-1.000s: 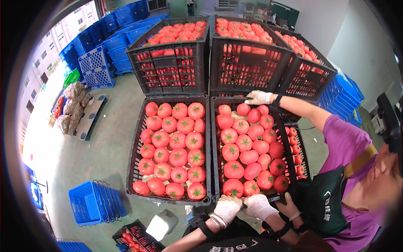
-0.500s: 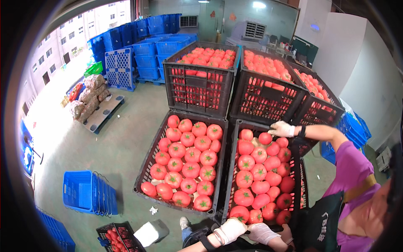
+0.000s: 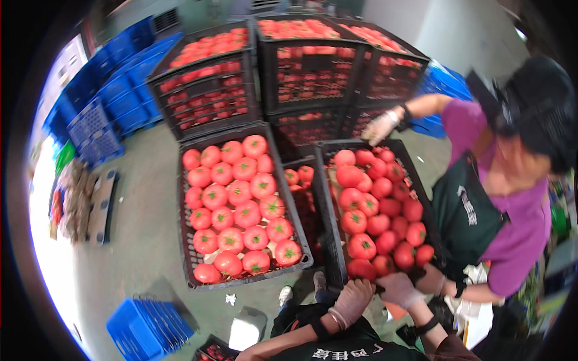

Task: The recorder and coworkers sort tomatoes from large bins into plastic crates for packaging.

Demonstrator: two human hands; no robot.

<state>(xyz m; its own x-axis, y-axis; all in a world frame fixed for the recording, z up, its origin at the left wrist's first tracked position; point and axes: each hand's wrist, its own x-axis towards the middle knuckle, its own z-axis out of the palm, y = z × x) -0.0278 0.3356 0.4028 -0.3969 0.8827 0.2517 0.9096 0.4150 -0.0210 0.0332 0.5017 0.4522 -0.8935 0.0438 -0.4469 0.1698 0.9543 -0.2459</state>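
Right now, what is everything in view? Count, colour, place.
right crate: one, black, right of centre
left crate: one, black, left of centre
lower crate: one, black, in the gap between
rear crates: several, black, stacked behind
tomatoes: many, red, in these crates
blue crates: many, blue, upper left and right
pallet: one, blue, left
sacks: several, brownish, far left
baskets: count unclear, blue, lower left
white object: one, white, bottom
co-worker: one, purple top, right
left hand: one, white glove, right crate's near rim
right hand: one, white glove, same rim

1 black open-topped crate (image 3: 328, 231), held at both ends, carries red tomatoes (image 3: 383, 224) bunched toward its right side
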